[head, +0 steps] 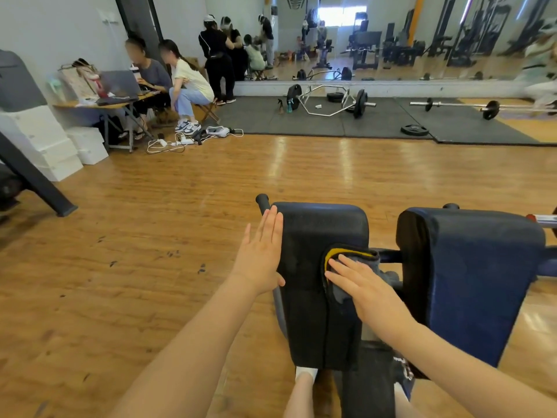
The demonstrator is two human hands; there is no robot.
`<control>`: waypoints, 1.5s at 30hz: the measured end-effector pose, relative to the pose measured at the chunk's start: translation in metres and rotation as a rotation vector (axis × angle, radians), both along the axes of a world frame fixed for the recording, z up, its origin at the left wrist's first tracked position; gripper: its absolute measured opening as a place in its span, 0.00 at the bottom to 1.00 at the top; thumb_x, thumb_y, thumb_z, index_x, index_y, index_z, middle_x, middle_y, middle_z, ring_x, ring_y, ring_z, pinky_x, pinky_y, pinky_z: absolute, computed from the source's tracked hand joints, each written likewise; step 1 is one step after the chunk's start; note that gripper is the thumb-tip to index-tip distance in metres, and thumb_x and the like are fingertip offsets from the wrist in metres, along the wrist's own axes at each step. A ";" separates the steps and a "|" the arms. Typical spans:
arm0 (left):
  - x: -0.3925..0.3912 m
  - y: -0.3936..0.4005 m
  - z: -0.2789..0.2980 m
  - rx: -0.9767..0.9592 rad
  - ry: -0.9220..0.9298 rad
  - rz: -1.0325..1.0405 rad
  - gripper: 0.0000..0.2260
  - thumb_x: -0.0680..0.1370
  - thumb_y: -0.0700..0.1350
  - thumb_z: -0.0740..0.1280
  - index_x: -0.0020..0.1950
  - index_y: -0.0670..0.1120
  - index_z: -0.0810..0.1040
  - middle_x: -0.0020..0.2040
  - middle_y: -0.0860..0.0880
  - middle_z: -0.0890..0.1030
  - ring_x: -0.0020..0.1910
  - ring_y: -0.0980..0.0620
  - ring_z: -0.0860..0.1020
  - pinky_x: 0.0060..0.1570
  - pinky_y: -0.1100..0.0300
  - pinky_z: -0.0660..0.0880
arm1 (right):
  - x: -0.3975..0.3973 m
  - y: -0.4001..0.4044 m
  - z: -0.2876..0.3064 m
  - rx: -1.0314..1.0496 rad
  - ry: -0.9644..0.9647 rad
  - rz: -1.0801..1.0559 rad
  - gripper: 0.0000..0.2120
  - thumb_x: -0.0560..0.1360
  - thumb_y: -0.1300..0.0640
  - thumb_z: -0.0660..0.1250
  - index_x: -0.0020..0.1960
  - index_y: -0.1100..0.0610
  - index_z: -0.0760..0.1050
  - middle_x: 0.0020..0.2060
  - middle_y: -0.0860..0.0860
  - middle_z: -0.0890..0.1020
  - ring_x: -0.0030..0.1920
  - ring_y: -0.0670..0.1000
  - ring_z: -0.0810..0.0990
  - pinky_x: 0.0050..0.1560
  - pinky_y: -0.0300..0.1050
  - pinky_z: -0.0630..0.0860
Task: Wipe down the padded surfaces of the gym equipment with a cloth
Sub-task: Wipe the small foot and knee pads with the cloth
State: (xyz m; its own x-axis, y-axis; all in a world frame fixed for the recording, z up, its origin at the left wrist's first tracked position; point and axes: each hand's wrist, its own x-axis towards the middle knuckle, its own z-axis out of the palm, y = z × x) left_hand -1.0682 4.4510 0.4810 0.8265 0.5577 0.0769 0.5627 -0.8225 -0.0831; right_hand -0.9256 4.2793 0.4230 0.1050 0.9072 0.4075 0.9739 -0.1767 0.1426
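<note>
Wiping is under way on the near pad (pixel 304 267), the black upholstered cushion that serves as the landmark here, and by the look of things the job is only partly done.

Just left of that pad, the left hand (pixel 260 257) is spread flat, fingers straight and together, its palm laid against the pad's left side face; it grips nothing and seems to steady the cushion. A black handle grip (pixel 262 200) pokes up just beyond the fingertips, at the pad's far left corner.

On the pad's right half lies the cloth (pixel 349 260), a dark grey folded towel with a yellow edge showing. It sits at the pad's right edge and spills a little over it. The right hand (pixel 366 289) is pressed flat on top of the cloth, fingers extended and slightly apart, pushing it down onto the upholstery rather than pinching it.

Right of the landmark pad, across a gap bridged by a frame bar, stands the second pad (pixel 476 276), dark blue on top. No cloth touches it.

Whether any part of the near pad is already clean cannot be told; no wet streaks or dust lines show. As a judgement, the rest of the near pad, its side faces and the whole second pad remain to be wiped.
</note>
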 end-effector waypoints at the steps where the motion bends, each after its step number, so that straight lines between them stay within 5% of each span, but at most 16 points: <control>1: 0.000 0.000 0.000 -0.002 -0.005 -0.001 0.57 0.69 0.57 0.73 0.74 0.39 0.30 0.75 0.43 0.30 0.74 0.46 0.33 0.73 0.48 0.41 | -0.001 0.002 0.008 0.018 0.009 0.015 0.40 0.52 0.69 0.79 0.62 0.54 0.75 0.62 0.52 0.77 0.65 0.53 0.72 0.66 0.48 0.63; 4: -0.001 0.002 -0.001 -0.013 -0.027 -0.021 0.57 0.69 0.57 0.73 0.74 0.40 0.30 0.75 0.44 0.30 0.75 0.47 0.33 0.73 0.49 0.41 | -0.003 0.027 0.035 0.072 -0.005 0.035 0.38 0.57 0.72 0.75 0.66 0.57 0.72 0.66 0.55 0.73 0.68 0.56 0.68 0.66 0.57 0.60; 11: -0.004 0.012 -0.006 -0.072 -0.116 -0.080 0.58 0.67 0.58 0.75 0.75 0.43 0.33 0.76 0.49 0.32 0.75 0.53 0.34 0.74 0.53 0.40 | -0.021 0.084 0.032 0.171 0.034 -0.001 0.35 0.59 0.71 0.75 0.65 0.61 0.72 0.64 0.57 0.74 0.65 0.57 0.72 0.65 0.58 0.59; 23: -0.006 0.015 -0.008 -0.043 -0.144 -0.091 0.58 0.66 0.60 0.75 0.76 0.44 0.34 0.77 0.49 0.34 0.75 0.52 0.36 0.74 0.54 0.40 | -0.003 0.013 -0.006 -0.198 -0.213 0.235 0.39 0.55 0.62 0.80 0.64 0.52 0.74 0.64 0.50 0.75 0.66 0.50 0.72 0.64 0.53 0.63; 29: -0.008 0.021 -0.010 -0.092 -0.172 -0.114 0.58 0.65 0.59 0.76 0.76 0.45 0.35 0.77 0.51 0.34 0.76 0.54 0.37 0.73 0.54 0.39 | 0.006 0.043 0.043 0.036 -0.148 0.260 0.33 0.61 0.69 0.69 0.65 0.56 0.71 0.65 0.54 0.74 0.67 0.54 0.70 0.68 0.54 0.60; 35: -0.009 0.021 -0.012 -0.152 -0.205 -0.107 0.58 0.64 0.57 0.77 0.77 0.48 0.36 0.75 0.57 0.35 0.74 0.55 0.35 0.72 0.54 0.38 | -0.025 0.090 0.039 0.142 0.014 0.049 0.33 0.59 0.69 0.76 0.63 0.61 0.74 0.63 0.58 0.76 0.64 0.57 0.74 0.64 0.59 0.61; 41: -0.009 0.020 -0.011 -0.135 -0.206 -0.100 0.56 0.66 0.55 0.76 0.77 0.47 0.36 0.74 0.57 0.33 0.75 0.54 0.35 0.73 0.52 0.38 | -0.025 0.048 0.007 -0.167 -0.210 0.258 0.36 0.57 0.60 0.78 0.64 0.55 0.74 0.64 0.52 0.75 0.66 0.51 0.72 0.64 0.51 0.63; 45: -0.008 0.022 -0.013 -0.159 -0.197 -0.100 0.58 0.64 0.56 0.77 0.77 0.47 0.36 0.75 0.56 0.34 0.75 0.53 0.36 0.74 0.51 0.40 | -0.019 0.047 0.018 -0.038 -0.142 0.329 0.25 0.67 0.65 0.66 0.64 0.56 0.74 0.64 0.53 0.75 0.67 0.52 0.70 0.67 0.51 0.63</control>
